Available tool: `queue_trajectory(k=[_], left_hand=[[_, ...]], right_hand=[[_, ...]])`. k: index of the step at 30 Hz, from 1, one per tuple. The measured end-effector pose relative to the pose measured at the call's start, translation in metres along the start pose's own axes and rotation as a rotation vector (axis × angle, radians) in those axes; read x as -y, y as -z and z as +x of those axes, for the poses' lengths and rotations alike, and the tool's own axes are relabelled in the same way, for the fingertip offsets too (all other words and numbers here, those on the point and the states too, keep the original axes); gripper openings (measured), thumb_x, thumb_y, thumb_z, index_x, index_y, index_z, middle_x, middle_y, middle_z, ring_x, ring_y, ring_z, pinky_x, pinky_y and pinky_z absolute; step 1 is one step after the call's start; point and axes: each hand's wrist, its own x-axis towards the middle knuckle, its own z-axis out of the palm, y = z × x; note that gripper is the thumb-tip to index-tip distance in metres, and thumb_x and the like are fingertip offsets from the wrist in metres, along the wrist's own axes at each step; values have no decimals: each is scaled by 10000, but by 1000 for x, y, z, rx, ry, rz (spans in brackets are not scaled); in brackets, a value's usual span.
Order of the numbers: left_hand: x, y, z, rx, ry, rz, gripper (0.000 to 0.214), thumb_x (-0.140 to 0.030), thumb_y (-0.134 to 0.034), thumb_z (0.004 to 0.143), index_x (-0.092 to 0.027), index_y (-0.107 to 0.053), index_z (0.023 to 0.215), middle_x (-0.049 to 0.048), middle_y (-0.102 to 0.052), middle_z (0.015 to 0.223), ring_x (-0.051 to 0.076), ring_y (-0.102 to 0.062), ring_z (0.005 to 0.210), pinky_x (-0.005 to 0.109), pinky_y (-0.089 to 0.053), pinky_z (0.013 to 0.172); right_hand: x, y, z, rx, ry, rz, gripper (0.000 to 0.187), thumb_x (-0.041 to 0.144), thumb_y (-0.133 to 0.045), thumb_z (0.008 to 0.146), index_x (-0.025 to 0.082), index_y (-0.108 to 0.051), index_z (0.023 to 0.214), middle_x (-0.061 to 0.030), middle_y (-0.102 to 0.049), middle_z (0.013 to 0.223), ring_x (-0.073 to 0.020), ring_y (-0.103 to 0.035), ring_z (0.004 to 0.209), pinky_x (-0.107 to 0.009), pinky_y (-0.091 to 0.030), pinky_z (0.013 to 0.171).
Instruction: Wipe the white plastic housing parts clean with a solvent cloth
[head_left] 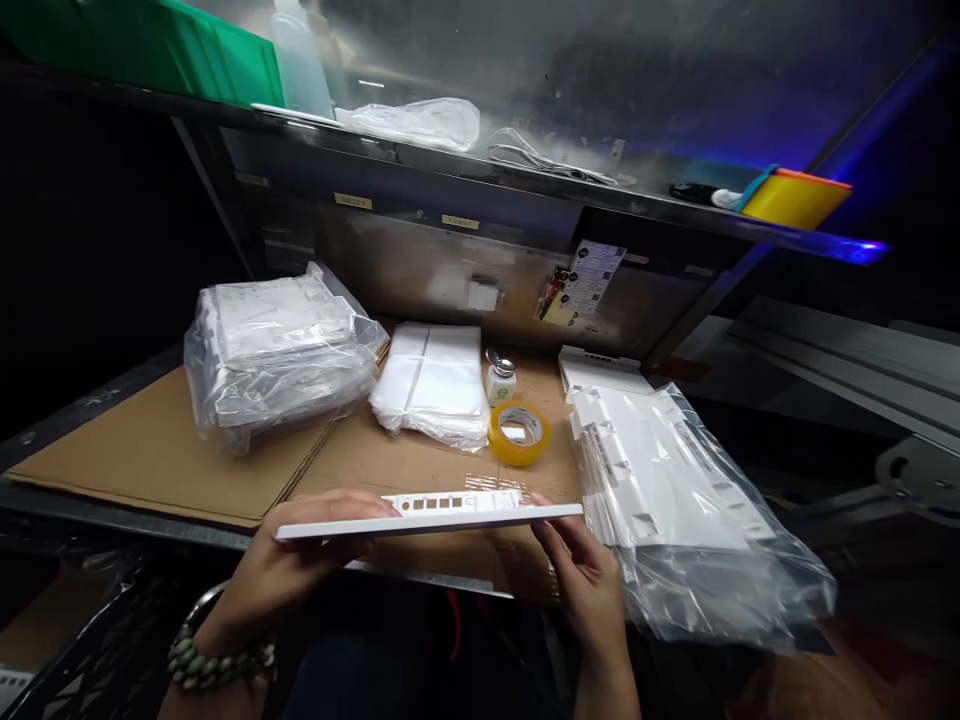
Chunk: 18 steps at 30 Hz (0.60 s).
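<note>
Between my two hands is a white plastic panel (442, 522), held nearly edge-on above the front of the bench. A row of small square openings shows along its far side. My left hand (300, 545) grips the panel's left end, fingers over the top. On the right end, my right hand (577, 560) pinches it between thumb and fingers. Closest to my right hand lies a stack of white plastic panels (645, 460) in clear bags. Beyond the held panel are a roll of yellow tape (519, 434) and a pile of clear plastic bags (433, 380).
Bagged white parts (277, 350) are stacked at left on cardboard (180, 450). A small pump bottle (501, 378) stands behind the tape. A metal shelf (450, 165) crosses above, carrying a squeeze bottle (301, 65), a green bin (150, 50) and a yellow item (796, 200).
</note>
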Motion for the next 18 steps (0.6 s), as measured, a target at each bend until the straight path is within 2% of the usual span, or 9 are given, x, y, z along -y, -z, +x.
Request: queue_trajectory(k=[3, 7, 9, 11, 13, 15, 18], left_hand=[[0, 1, -2, 15, 9, -6, 161, -327, -703, 928, -250, -827, 997, 93, -819, 980, 271, -779, 926, 334, -635, 844], [-2, 8, -6, -10, -1, 16, 152, -299, -698, 932, -247, -819, 1007, 88, -816, 1005, 260, -774, 942, 315, -630, 845], [-4, 11, -9, -83, 3, 58, 131, -273, -725, 907, -245, -818, 995, 75, -815, 993, 249, -772, 920, 297, -634, 817], [-5, 11, -12, -230, 30, 110, 108, -262, -756, 877, -245, -816, 965, 50, -810, 996, 228, -762, 913, 269, -625, 810], [-4, 9, -13, -379, 43, 148, 98, -277, -788, 845, -246, -812, 935, 19, -805, 999, 205, -749, 919, 240, -610, 819], [-2, 5, -14, -497, 31, 168, 127, -289, -810, 821, -257, -806, 945, -13, -800, 996, 181, -739, 912, 219, -596, 842], [7, 2, -16, -593, -12, 215, 179, -278, -823, 808, -280, -798, 985, -48, -794, 993, 154, -737, 883, 203, -584, 874]], right_hand=[[-2, 1, -1, 17, -19, -19, 342, 481, -718, 897, 320, -767, 1194, -49, -738, 1290, -307, -650, 1263, -476, -494, 1120], [7, 5, 16, 136, 12, -119, 402, 532, -635, 936, 287, -748, 1233, -69, -724, 1314, -310, -640, 1278, -480, -492, 1119], [16, 3, 40, 138, 63, -268, 436, 548, -533, 984, 266, -736, 1247, -71, -728, 1308, -291, -651, 1263, -452, -515, 1092], [25, -3, 75, 87, 90, -455, 419, 501, -477, 1018, 254, -727, 1245, -65, -731, 1300, -265, -661, 1242, -414, -532, 1060], [31, -14, 115, 90, 67, -593, 320, 398, -540, 1007, 241, -735, 1207, -65, -743, 1266, -254, -674, 1203, -411, -523, 1057], [34, -27, 152, 159, 13, -729, 211, 322, -649, 960, 209, -751, 1106, -76, -765, 1168, -253, -689, 1143, -463, -506, 1067], [32, -44, 188, 291, -76, -896, 173, 339, -711, 936, 182, -722, 1009, -58, -743, 1089, -218, -693, 1060, -470, -537, 1008]])
